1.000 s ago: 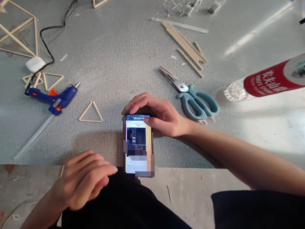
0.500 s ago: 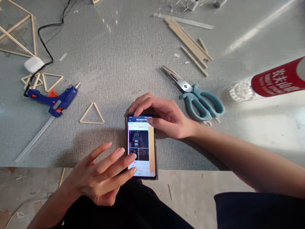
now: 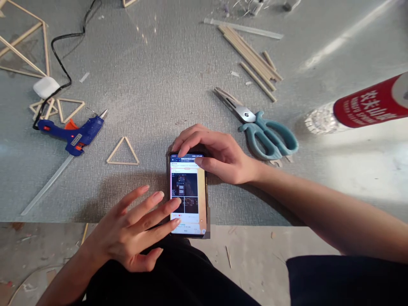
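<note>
A lit smartphone (image 3: 191,187) lies screen up at the near edge of the table, its lower end reaching past the edge. My right hand (image 3: 219,155) grips its top end, with the thumb on the upper right corner and the fingers curled over the far edge. My left hand (image 3: 137,229) is open, fingers spread, over the phone's lower left side. Two of its fingertips overlap the screen; whether they touch it I cannot tell. Left of the phone lies a small triangle of wooden sticks (image 3: 123,162).
A blue glue gun (image 3: 75,134) with a clear glue stick and black cord lies left, near more stick frames (image 3: 72,100) and a white case (image 3: 46,87). Blue-handled scissors (image 3: 255,121) lie right, below loose wooden sticks (image 3: 248,53). A red-labelled bottle (image 3: 366,104) is far right.
My left hand has shifted slightly left, its thumb further out from the palm. The picture on the screen has moved up slightly. My right hand keeps its grip.
</note>
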Motion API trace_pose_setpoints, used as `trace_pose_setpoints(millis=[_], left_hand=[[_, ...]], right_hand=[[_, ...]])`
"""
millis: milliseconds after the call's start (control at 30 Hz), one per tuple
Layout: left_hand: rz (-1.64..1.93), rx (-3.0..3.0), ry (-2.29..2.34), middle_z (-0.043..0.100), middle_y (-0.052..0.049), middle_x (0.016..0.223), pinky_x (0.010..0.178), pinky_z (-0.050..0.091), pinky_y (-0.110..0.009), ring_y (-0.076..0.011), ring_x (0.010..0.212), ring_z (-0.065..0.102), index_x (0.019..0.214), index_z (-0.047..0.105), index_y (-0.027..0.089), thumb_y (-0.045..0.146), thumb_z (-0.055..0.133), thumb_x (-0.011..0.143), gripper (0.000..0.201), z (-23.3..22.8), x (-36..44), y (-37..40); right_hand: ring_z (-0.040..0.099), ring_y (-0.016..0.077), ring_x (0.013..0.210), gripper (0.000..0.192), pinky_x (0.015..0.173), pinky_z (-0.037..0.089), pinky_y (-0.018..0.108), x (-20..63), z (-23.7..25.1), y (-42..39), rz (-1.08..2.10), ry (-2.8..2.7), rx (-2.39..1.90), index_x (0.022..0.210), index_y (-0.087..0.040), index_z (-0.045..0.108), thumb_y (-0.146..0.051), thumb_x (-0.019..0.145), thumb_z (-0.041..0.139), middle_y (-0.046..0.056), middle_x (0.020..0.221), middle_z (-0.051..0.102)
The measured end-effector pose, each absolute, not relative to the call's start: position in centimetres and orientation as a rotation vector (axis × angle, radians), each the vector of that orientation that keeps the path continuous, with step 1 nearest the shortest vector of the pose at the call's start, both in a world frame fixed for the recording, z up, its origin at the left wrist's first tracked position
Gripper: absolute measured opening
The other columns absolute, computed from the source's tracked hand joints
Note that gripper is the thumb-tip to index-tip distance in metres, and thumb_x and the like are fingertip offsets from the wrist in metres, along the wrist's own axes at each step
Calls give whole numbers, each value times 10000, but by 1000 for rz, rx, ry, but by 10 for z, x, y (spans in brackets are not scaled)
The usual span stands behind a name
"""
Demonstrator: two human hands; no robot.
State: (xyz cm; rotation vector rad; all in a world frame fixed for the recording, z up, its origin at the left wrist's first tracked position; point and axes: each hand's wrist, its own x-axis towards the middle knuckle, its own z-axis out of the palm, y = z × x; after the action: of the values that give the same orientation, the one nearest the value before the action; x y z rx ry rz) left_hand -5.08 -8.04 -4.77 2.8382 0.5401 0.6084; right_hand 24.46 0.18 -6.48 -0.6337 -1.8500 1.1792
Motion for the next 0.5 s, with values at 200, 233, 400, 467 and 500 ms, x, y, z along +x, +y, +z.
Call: trace_pose_setpoints(millis=[200,233,400,467,500], left_hand=[[759,2661,638,513,-142,1560,1160,477,-538,-324,1492,435,1301,659,195,235,511,906,424,-41,-53,-77],[813,2589,708,609,-149,1445,1098,525,-518,-325,1403,531,1229,663,179,182,558,893,352,-41,-53,-77],[1023,2154,1048,492,63,661,563,457,-240,-87,587,519,830,489,191,17,755,826,318,-49,-56,-80],[1019,2138,1157,353,100,603,474,311,-220,-40,487,348,751,391,197,41,803,819,446,-53,-59,-81],[994,2174,1182,325,105,592,465,284,-225,-34,479,309,732,365,198,55,820,818,485,-54,-60,-81]], right_hand=[[674,248,1118,183,1023,509,449,244,-66,2,1203,-1807,-630,1076,-220,709,-200,933,598,91,1097,734],[674,244,1117,173,1023,510,442,244,-66,2,1213,-1795,-641,1065,-220,713,-201,932,603,89,1091,734],[692,218,1035,135,920,552,394,243,-68,1,1299,-1641,-656,1005,-195,717,-171,924,612,78,1050,727],[695,200,970,128,854,563,369,242,-69,2,1313,-1558,-643,972,-181,712,-147,927,598,69,1004,724],[693,190,939,127,827,564,356,242,-69,2,1311,-1528,-645,955,-177,710,-136,926,593,63,977,723]])
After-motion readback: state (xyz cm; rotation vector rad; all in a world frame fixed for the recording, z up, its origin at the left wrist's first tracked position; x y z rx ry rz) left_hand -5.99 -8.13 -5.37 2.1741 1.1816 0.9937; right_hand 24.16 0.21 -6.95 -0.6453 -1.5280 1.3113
